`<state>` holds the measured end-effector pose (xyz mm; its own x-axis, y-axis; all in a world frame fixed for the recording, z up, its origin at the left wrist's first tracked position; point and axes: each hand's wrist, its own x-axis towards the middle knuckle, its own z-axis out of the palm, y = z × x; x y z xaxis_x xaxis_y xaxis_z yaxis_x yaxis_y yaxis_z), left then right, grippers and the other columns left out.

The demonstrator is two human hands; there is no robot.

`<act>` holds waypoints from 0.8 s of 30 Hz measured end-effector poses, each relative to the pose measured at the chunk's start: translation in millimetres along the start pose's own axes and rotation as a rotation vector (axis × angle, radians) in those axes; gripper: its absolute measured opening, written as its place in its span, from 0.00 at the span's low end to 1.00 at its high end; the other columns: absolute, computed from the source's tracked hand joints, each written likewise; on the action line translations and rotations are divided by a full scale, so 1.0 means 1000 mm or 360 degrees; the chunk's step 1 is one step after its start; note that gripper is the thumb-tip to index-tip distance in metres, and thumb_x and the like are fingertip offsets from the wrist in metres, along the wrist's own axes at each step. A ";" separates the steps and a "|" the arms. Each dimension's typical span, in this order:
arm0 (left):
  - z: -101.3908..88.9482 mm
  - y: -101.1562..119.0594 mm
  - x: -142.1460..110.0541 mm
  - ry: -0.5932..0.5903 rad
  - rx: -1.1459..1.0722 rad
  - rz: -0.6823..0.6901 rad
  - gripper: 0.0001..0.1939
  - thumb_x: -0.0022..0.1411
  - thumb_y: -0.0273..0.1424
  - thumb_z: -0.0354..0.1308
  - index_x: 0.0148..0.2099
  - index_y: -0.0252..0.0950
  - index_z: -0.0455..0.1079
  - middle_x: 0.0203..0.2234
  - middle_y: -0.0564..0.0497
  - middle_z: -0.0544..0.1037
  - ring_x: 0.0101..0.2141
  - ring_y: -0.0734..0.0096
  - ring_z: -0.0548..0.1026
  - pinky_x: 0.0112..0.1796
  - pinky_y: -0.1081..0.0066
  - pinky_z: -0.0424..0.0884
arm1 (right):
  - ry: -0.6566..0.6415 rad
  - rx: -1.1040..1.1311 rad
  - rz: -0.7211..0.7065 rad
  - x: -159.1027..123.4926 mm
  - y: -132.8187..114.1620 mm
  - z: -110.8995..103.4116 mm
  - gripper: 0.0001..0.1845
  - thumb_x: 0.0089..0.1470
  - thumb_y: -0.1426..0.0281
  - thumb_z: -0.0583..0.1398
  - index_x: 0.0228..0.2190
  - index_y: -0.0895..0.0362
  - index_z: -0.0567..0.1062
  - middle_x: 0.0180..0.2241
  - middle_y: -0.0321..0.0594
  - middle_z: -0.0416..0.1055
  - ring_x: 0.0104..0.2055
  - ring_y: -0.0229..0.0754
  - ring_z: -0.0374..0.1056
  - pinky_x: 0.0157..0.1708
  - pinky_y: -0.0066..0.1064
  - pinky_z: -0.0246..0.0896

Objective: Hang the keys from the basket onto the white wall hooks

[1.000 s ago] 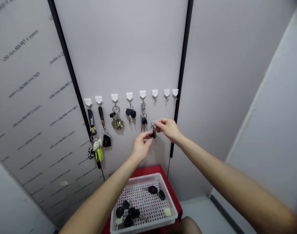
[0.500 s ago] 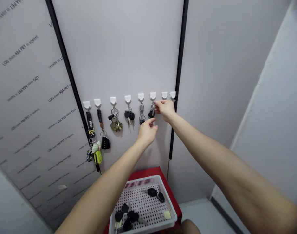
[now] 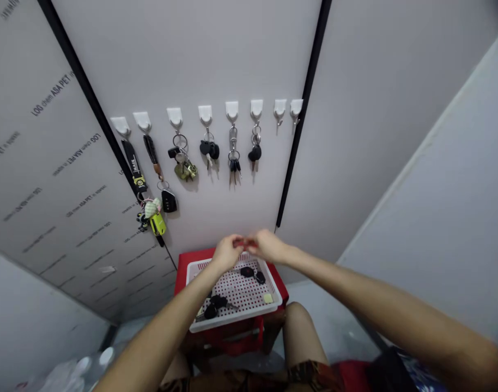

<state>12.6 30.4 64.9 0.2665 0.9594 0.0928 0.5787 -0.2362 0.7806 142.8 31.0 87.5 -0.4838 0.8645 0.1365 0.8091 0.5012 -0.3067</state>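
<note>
My left hand (image 3: 226, 253) and my right hand (image 3: 268, 246) hover close together over the far rim of a white perforated basket (image 3: 236, 325). Red shows in the small gap between the left thumb and fingers, which are apart. Motion smears the right fingers, so I cannot make out their grip. Above them a key bunch (image 3: 255, 152) with dark heads hangs from the sixth white hook (image 3: 256, 109). Inside the basket lie a black key (image 3: 247, 271) with a dark fob (image 3: 260, 277), and several black keys (image 3: 218, 302) partly behind my left forearm.
Other key sets, such as one with a lime-green fob (image 3: 157, 224) and one with brass pieces (image 3: 186, 170), hang along the wall. Two bare hooks (image 3: 279, 109) are at the right. A red-covered stool (image 3: 183, 267) bears the basket. My knee (image 3: 302, 326) is beside it.
My right hand has let go of the key bunch at the sixth hook, which now hangs free. Both hands have come down and together above the basket. The view has tilted downward.
</note>
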 end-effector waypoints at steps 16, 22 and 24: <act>0.048 -0.049 -0.023 -0.0182 0.0566 -0.0096 0.07 0.40 0.26 0.50 0.28 0.33 0.64 0.25 0.50 0.69 0.29 0.71 0.66 0.29 0.73 0.59 | -0.0353 -0.0464 -0.0002 -0.034 0.002 0.057 0.13 0.40 0.65 0.52 0.25 0.59 0.71 0.28 0.45 0.67 0.38 0.44 0.56 0.41 0.43 0.37; 0.032 -0.042 -0.013 -0.0086 -0.0341 -0.0400 0.05 0.41 0.21 0.50 0.25 0.31 0.60 0.16 0.57 0.65 0.19 0.82 0.63 0.22 0.80 0.57 | 0.0019 -0.0163 0.0126 -0.026 -0.001 0.056 0.11 0.39 0.64 0.53 0.24 0.57 0.70 0.26 0.39 0.68 0.34 0.39 0.59 0.40 0.37 0.40; 0.021 -0.031 -0.011 -0.0051 -0.0619 -0.0417 0.04 0.42 0.21 0.49 0.25 0.31 0.59 0.15 0.58 0.64 0.18 0.83 0.62 0.23 0.80 0.58 | 0.0148 -0.0042 0.0135 -0.021 0.000 0.050 0.10 0.42 0.67 0.51 0.24 0.57 0.69 0.25 0.37 0.68 0.32 0.37 0.60 0.37 0.32 0.45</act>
<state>8.1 24.2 26.3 0.1772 0.9722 -0.1528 0.2994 0.0946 0.9494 135.8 11.0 37.9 -0.3814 0.9029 0.1983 0.8547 0.4262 -0.2964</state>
